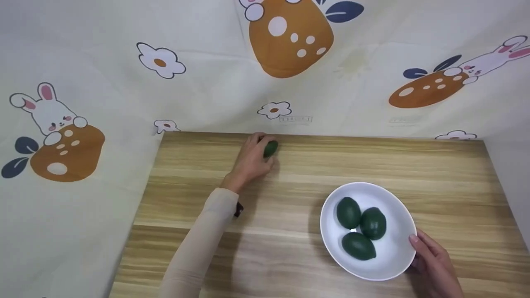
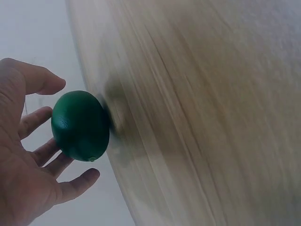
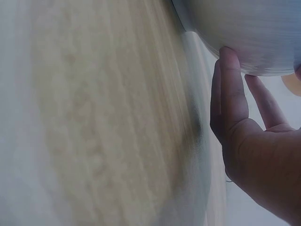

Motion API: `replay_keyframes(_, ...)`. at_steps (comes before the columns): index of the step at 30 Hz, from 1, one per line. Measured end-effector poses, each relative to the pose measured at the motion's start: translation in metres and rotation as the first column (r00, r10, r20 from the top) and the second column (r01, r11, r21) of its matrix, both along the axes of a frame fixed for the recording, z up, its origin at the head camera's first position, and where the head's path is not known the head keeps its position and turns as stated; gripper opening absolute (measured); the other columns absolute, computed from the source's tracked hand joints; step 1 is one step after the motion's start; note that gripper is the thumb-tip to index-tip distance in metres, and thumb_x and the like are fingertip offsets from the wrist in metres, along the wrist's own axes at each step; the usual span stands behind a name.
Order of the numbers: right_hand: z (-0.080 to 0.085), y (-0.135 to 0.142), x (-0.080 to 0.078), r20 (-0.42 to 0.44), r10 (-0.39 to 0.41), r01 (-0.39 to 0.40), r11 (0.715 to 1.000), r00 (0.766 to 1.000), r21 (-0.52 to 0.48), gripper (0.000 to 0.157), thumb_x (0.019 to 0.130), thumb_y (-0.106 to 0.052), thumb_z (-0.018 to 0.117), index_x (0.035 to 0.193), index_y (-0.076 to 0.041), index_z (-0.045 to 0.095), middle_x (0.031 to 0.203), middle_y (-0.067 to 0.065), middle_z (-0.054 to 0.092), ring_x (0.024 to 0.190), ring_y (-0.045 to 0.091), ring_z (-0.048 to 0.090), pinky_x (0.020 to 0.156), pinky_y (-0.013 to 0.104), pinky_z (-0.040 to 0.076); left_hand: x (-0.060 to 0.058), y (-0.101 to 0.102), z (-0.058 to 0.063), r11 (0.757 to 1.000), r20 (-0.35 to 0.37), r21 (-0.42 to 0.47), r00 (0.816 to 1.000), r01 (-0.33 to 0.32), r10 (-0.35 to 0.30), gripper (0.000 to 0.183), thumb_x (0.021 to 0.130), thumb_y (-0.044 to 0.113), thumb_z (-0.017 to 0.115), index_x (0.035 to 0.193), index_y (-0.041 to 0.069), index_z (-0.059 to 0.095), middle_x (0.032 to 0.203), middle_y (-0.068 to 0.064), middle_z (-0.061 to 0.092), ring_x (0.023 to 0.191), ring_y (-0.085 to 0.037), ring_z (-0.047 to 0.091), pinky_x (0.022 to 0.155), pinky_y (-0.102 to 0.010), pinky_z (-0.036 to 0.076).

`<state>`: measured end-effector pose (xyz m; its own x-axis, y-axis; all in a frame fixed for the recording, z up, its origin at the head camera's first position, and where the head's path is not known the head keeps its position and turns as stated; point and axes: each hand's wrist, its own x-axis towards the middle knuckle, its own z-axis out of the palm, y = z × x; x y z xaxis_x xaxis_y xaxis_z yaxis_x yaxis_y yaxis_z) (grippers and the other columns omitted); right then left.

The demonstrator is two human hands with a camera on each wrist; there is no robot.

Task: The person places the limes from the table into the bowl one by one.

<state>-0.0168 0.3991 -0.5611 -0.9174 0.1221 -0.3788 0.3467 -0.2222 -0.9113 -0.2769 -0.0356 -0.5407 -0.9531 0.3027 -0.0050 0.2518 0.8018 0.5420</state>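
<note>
Near the back edge of the table, my left hand (image 1: 253, 159) reaches around a dark green lime (image 1: 271, 149). In the left wrist view the lime (image 2: 81, 126) appears to touch the wood. The thumb and fingers of the left hand (image 2: 28, 155) are spread around it, the thumb tip slightly apart from its skin. At the front right, my right hand (image 1: 434, 260) holds a white bowl (image 1: 397, 260) by its rim, thumb on top. In the right wrist view the fingers of that hand (image 3: 256, 136) support the bowl (image 3: 254, 33) from below. Three limes (image 1: 358, 246) lie inside the bowl.
A wood-grain table (image 1: 281, 231) lies under both hands. Behind it and at its sides hangs a pale cloth (image 1: 207, 95) printed with rabbits, orange shapes and flowers. The cloth meets the table's back edge close to the left hand.
</note>
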Motion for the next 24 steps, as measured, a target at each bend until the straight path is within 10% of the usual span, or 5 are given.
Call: replay_keyframes(24,-0.0013,0.0003,-0.0014,0.017,0.013,-0.013,1.000,1.000,0.026,0.041,0.113,-0.010,0.046,0.123,-0.036,0.076,0.114,-0.010,0.079,0.093,0.010,0.078,0.074,0.035,0.066,-0.0046,-0.0030,-0.0055,0.999,-0.078,0.047,0.997,0.009,-0.006,0.045,0.094,0.009,0.078,0.137,0.014,0.065,0.138,-0.014,0.060,0.129,-0.033,0.058,0.111,-0.052,0.049)
